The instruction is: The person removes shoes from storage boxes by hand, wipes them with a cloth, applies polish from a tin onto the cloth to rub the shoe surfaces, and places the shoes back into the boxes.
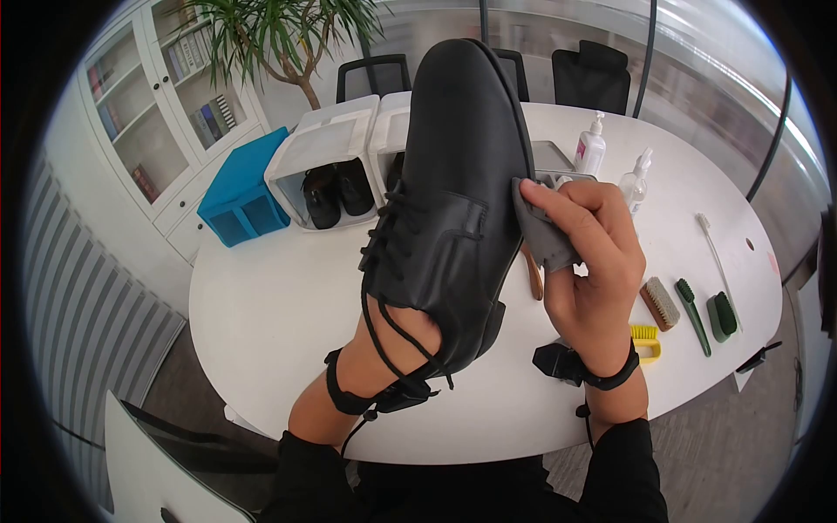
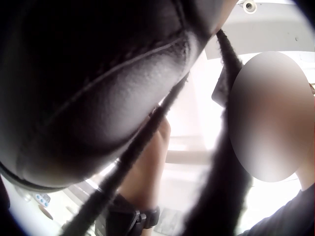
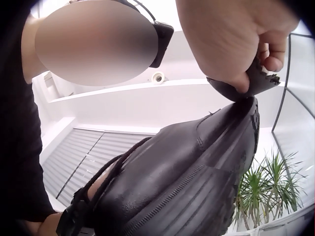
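The smooth black leather lace-up shoe (its lace ends dangle) points toe-away above the white bench, over my left hand, whose hidden fingers' grip I can't tell. My right hand pinches a grey cloth against the shoe's side edge.

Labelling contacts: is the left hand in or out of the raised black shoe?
In. The left hand enters the black shoe through its ankle opening; its fingers are out of sight.
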### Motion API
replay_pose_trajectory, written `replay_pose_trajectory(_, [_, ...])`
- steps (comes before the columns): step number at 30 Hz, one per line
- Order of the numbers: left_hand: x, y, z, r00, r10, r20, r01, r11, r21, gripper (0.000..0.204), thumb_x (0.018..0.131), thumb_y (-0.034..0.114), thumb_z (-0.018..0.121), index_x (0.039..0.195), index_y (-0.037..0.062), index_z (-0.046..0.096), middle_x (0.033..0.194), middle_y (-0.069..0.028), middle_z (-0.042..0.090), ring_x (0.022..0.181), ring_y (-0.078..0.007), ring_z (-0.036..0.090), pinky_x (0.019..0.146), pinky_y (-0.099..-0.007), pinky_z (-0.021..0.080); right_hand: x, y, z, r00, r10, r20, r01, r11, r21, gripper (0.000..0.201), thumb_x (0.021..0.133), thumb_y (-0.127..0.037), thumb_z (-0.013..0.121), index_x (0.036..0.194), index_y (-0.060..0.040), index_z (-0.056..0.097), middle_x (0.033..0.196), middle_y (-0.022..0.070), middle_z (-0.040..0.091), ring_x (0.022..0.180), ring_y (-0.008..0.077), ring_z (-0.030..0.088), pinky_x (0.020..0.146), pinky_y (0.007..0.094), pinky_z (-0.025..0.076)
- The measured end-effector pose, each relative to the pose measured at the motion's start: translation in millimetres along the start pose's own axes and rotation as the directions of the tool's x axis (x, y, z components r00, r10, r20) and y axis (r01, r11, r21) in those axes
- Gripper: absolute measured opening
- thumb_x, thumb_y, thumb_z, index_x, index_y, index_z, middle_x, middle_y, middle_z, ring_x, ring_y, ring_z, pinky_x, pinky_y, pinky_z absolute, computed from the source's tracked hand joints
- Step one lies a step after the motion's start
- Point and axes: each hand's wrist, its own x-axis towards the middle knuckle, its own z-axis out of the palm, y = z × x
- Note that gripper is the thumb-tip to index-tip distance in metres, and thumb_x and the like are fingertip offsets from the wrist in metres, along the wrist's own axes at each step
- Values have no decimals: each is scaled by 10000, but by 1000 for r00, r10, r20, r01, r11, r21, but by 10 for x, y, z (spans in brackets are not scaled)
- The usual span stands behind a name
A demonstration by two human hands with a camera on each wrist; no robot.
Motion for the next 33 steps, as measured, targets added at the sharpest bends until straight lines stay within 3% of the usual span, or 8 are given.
replay_pose_trajectory(6, [41,32,-40,997,-72,-7,71,991,-112,445,812,179,770,1216,10,691,1208,-192,693,1088,-391,669,1003,-480,495,-3,-38,-39,993,39,114,-45,998,50,579,609,167,577,1131,-29,732,962,123,595,846,294,604,734,356,502])
replay_pose_trajectory(8, [11,30,-49,995,-100,30,102,992,-75,520,850,241,748,1312,28,641,1275,-133,687,1152,-319,664,1043,-445,476,-5,-54,-56,987,54,153,-64,996,59,575,608,164,576,1127,-28,731,962,124,594,857,303,605,747,363,502])
replay_pose_trajectory(18, [47,45,-57,995,-78,-59,73,994,-77,567,855,253,740,1336,-15,602,1277,-162,676,1150,-342,657,1037,-447,478,-23,-91,-91,961,50,271,-85,989,119,539,613,154,579,1099,-26,730,989,128,593,893,327,618,778,384,516])
replay_pose_trajectory(21, [81,73,-97,990,-63,-129,51,994,-92,513,775,149,809,1227,-36,649,1173,-201,694,1023,-385,691,924,-459,535,-34,-86,-86,955,30,295,-76,986,146,539,614,152,576,1099,-25,730,998,125,594,899,325,619,787,384,519])
replay_pose_trajectory(23, [23,41,-111,994,-81,-72,80,996,-25,594,874,280,717,1359,-29,566,1320,-173,642,1174,-358,634,1043,-447,471,-39,-93,-88,951,22,308,-74,984,159,541,614,151,574,1101,-25,729,1003,124,595,904,324,619,792,384,520])
replay_pose_trajectory(27, [-10,-3,-49,987,-63,-150,69,997,31,592,873,280,720,1351,-33,568,1320,-187,639,1173,-369,632,1041,-449,469,-33,-110,-90,939,18,343,-89,977,192,554,613,150,565,1110,-32,729,1007,118,595,919,320,614,801,386,519])
replay_pose_trajectory(29, [26,-12,-28,969,-25,-244,36,999,39,478,804,123,772,1222,-66,637,1151,-191,709,1000,-367,704,907,-443,545,-36,-111,-85,936,15,351,-92,974,206,559,613,149,564,1114,-36,729,1007,118,594,923,319,612,803,385,518])
replay_pose_trajectory(33, [68,-8,-91,975,-12,-222,21,999,37,458,813,115,759,1218,-63,643,1156,-197,708,1002,-367,703,910,-439,544,-38,-126,-78,931,9,364,-85,977,194,551,612,145,572,1106,-41,729,989,106,589,922,308,609,794,391,516])
